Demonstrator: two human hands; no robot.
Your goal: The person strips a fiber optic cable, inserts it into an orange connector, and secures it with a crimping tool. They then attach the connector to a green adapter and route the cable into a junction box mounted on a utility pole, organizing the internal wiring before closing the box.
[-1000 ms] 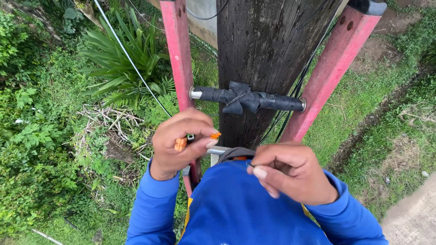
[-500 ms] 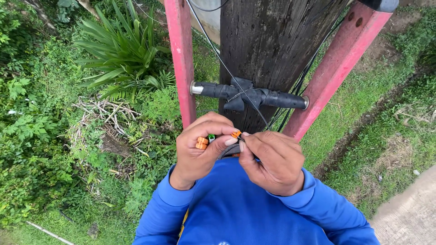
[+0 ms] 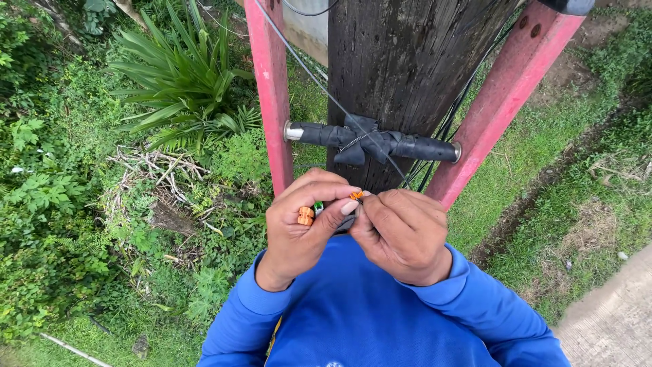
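Observation:
I am high up on a red ladder against a dark wooden pole (image 3: 401, 61). My left hand (image 3: 305, 228) holds small orange connectors (image 3: 305, 216) in its palm, with a green-and-white piece beside them. Its thumb and forefinger pinch another orange connector (image 3: 356, 196). My right hand (image 3: 404, 234) is closed right next to it, fingertips meeting at that same orange piece; what it grips is hidden. Both hands are in front of my chest, in blue sleeves, just below the taped ladder rung (image 3: 373, 141).
Red ladder rails (image 3: 270, 102) stand on either side of the pole. Thin black cables (image 3: 319, 81) run down along the pole and across the rung. Far below lie grass, leafy plants (image 3: 183, 81) and a concrete path (image 3: 611, 306).
My hands have come together from apart. The right hand rose to meet the left at the orange connector, and the view shifted slightly upward.

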